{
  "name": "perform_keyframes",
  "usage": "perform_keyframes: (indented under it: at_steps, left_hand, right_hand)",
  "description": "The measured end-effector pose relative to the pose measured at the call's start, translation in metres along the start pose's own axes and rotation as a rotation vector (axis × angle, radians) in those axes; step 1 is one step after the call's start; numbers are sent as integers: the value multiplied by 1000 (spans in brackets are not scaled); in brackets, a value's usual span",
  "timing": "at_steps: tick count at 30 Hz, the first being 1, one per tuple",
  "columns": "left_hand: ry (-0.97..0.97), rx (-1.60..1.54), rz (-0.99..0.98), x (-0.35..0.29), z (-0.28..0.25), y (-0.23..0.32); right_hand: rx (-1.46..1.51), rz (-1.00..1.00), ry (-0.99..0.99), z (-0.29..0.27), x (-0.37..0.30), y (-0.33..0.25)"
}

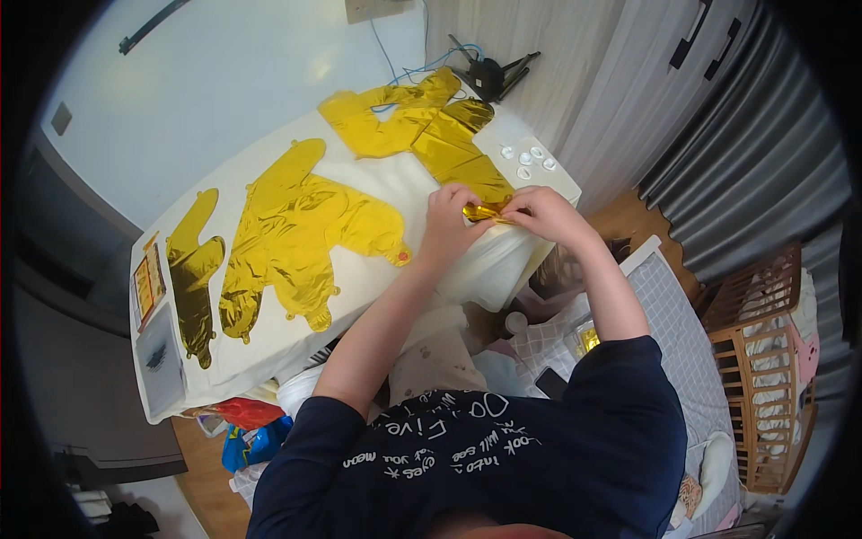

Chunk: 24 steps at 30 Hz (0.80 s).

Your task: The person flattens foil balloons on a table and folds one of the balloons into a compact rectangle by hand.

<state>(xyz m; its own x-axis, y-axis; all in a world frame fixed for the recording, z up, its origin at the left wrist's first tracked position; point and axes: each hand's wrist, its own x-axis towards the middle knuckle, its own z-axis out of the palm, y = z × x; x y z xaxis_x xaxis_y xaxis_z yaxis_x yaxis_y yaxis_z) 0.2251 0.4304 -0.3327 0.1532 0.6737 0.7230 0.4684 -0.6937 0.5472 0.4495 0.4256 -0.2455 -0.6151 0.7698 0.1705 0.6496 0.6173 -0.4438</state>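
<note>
Near the table's front right edge, my left hand (452, 221) and my right hand (544, 216) pinch the crumpled end of a shiny gold foil balloon (460, 153). The balloon lies flat and uninflated, stretching from my fingers toward the back of the table. Part of the gripped end is hidden by my fingers. To the left of my left hand, a larger flat gold foil balloon (292, 229) with rounded lobes is spread out, a small red spot on one tip. Farther left rests a narrow, curved gold foil balloon (192, 292).
Small round white discs (526, 158) lie on the table's right corner, by a black router (488, 79) with cables. A printed card (148, 282) is at the left edge. Below are red (247, 413) and blue bags (254, 446), a bed (669, 328), a phone (550, 384) and a wooden crib (759, 373).
</note>
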Motion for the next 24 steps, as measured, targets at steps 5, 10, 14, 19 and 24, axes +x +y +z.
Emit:
perform_keyframes:
  at_steps: [5, 10, 14, 19, 24]
  left_hand:
    - [0, 23, -55, 1, -7, 0]
    - [-42, 30, -34, -2, -8, 2]
    - [-34, 9, -64, 1, -8, 11]
    - [-64, 69, -41, -3, -7, 4]
    - [-97, 132, 28, -3, -8, 9]
  right_hand:
    - [259, 264, 111, 5, 11, 1]
    - [279, 400, 70, -5, 24, 4]
    - [294, 385, 27, -7, 30, 14]
    - [325, 365, -46, -14, 39, 16]
    - [517, 290, -104, -32, 55, 26]
